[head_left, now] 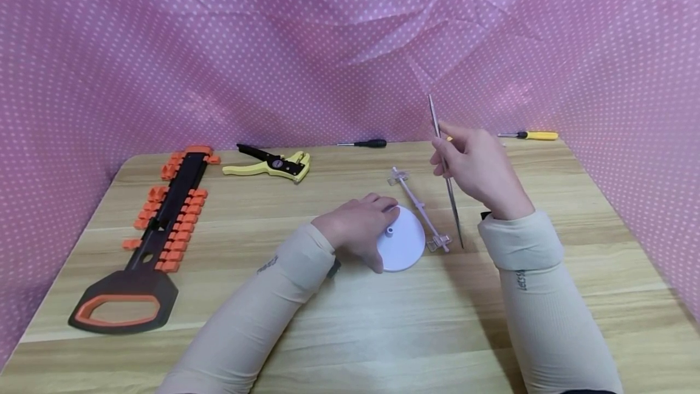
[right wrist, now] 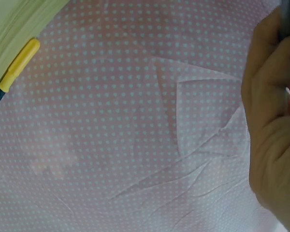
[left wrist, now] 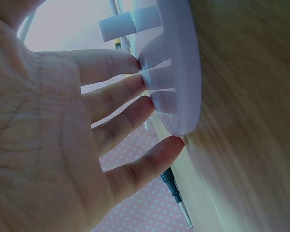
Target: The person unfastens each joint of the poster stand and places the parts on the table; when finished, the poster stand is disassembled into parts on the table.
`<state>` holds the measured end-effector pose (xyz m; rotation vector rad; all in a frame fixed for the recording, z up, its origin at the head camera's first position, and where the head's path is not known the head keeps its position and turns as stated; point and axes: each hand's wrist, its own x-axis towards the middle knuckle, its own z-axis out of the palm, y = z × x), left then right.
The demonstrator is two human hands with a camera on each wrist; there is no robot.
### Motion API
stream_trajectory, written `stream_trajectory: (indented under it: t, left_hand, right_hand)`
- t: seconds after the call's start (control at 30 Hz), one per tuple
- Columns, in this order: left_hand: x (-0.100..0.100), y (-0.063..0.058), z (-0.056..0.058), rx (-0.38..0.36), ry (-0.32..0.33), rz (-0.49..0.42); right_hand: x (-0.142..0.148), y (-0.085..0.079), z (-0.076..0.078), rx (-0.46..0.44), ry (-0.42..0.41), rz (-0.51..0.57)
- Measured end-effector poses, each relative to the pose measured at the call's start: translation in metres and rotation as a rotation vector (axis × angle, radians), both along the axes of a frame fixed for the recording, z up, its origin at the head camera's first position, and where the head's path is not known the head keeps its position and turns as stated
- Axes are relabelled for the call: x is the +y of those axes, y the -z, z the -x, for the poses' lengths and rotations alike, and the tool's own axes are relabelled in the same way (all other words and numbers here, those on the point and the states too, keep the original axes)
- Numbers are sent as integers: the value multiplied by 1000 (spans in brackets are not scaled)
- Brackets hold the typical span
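Note:
A round white disc [head_left: 407,248] with a short central peg lies on the table. My left hand [head_left: 358,228] spreads over its left part; in the left wrist view the outstretched fingertips [left wrist: 145,104] rest on its face, the little finger at the rim. Raised above the table, my right hand [head_left: 474,166] pinches a slim metal tool [head_left: 435,115] that tapers to a point at its lower end. In the right wrist view only a short grey piece of this tool [right wrist: 286,19] shows. Between the disc and the tool lies a thin white rod [head_left: 420,207] with clear plastic pieces at its ends.
Left on the table [head_left: 350,345] lies a long dark rack [head_left: 172,217] with orange clips and a handle. Toward the back lie yellow-black wire strippers [head_left: 279,164], a black screwdriver [head_left: 374,143] and a yellow-handled screwdriver [head_left: 541,135]. Pink dotted cloth [head_left: 306,65] hangs behind.

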<state>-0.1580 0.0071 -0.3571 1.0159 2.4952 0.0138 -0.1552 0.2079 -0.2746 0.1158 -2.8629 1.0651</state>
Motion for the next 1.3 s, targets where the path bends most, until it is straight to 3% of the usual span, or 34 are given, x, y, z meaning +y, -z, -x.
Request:
stream_trajectory:
  t: [0.8,1.03,1.3]
  left_hand:
    - [0,-2,-1,-3,5,-5]
    - [0,-1,0,4,7,-7]
    - [0,-2,0,-1,6,-3]
  right_hand:
    - [-3,-4,1,-98,64,34]
    - [-2,-3,0,-38,63,-40]
    - [-2,0,2,11,55,-36]
